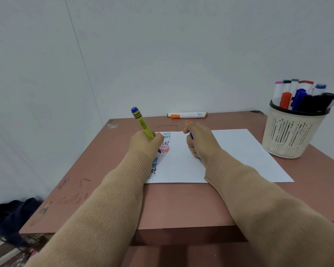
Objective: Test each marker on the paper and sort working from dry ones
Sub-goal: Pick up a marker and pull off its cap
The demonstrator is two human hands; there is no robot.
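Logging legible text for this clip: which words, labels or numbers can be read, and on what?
"test": handwritten repeatedly down the paper, in blue, black, pink and red; some partly hidden by the left hand.
Yellow marker label and barcode: too small.
Orange-capped marker print: too small.
Red scribbles on the table: illegible.

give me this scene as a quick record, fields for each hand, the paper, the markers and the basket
left hand: grips the yellow marker, blue tip down at the paper
right hand: on the paper, fingers curled round a small blue piece, likely the cap
paper: white, column of "test" words in several colours near its left edge
orange marker: lies alone at the table's far edge
basket: cream, on the right, full of markers
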